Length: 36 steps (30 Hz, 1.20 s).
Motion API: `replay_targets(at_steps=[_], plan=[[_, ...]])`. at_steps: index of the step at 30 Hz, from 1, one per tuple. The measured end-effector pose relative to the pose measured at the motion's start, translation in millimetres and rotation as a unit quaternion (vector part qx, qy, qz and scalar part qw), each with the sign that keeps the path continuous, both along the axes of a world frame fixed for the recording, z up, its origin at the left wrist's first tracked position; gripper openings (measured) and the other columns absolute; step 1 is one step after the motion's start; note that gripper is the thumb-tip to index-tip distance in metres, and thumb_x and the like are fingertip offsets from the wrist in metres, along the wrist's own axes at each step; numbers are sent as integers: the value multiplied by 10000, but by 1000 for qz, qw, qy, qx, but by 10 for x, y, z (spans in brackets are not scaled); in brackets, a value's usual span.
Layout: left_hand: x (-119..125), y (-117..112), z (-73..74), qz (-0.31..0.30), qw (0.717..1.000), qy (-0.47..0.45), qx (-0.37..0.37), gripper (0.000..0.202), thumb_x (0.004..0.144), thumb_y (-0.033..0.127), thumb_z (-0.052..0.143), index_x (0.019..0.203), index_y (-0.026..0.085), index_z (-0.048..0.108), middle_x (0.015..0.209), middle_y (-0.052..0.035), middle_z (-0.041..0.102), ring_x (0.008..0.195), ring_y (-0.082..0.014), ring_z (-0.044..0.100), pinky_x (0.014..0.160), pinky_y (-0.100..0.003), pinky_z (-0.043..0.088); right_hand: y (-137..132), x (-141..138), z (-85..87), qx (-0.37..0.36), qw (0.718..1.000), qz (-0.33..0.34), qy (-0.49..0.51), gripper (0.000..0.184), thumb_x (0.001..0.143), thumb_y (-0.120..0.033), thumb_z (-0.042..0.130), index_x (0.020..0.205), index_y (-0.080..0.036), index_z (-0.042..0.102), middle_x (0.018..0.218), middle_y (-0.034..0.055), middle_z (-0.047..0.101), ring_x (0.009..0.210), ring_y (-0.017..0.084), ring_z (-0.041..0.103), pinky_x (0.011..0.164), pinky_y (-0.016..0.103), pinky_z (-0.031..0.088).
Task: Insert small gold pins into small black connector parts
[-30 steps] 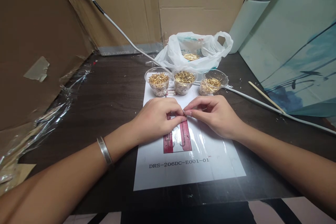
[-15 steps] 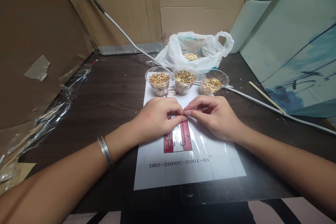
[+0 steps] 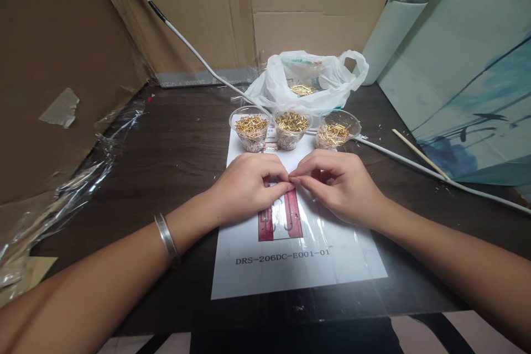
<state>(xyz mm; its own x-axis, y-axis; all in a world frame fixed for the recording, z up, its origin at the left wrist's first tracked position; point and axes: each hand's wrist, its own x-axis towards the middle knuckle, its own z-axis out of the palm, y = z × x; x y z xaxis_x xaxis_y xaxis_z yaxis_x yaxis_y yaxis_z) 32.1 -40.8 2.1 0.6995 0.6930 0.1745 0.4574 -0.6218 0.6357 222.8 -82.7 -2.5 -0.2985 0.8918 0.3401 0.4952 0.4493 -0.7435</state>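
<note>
My left hand and my right hand meet fingertip to fingertip above the printed sheet. Both are closed in a pinch; whatever sits between the fingers is too small and hidden to make out. Just beyond them stand three clear plastic cups in a row. The left cup and the middle cup are filled with small gold-coloured metal pins. Lower in the right cup, which leans to one side, lie more gold pins.
Behind the cups, a white plastic bag lies open with longer gold pins inside. A white cable crosses the dark table. At the right lies a thin wooden stick. Cardboard walls the back and left.
My right thumb and finger have shifted very slightly left, closer against the left fingertips. Otherwise the hands, cups and bag stay where they were.
</note>
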Motion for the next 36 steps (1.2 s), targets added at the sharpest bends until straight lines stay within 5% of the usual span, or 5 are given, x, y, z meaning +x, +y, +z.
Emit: replay_targets(at_steps=[9,21,36], plan=[[1,10,-24,-10,1000,-17,-2,132,825,173,645,727,164,733,714,-10,681,682,-133,599,638,-252,442,-15,-13,27,53,998,3,-25,107,815,-94,616,772,-160,688,747,21,689,644,113,586,568,242,423],[22,-20,0,34,999,-26,-7,100,807,200,660,748,166,733,744,-20,691,694,-140,606,648,-260,451,-20,-6,15,19,1000,-10,-12,101,821,-130,625,775,-160,709,752,20,701,635,111,591,544,240,423],[30,-6,5,15,996,-83,-40,141,784,140,674,656,159,727,676,-15,691,648,-128,620,619,-244,461,-40,-6,25,-12,1000,-11,14,139,795,-120,625,769,-189,743,768,19,712,627,123,600,528,250,427]])
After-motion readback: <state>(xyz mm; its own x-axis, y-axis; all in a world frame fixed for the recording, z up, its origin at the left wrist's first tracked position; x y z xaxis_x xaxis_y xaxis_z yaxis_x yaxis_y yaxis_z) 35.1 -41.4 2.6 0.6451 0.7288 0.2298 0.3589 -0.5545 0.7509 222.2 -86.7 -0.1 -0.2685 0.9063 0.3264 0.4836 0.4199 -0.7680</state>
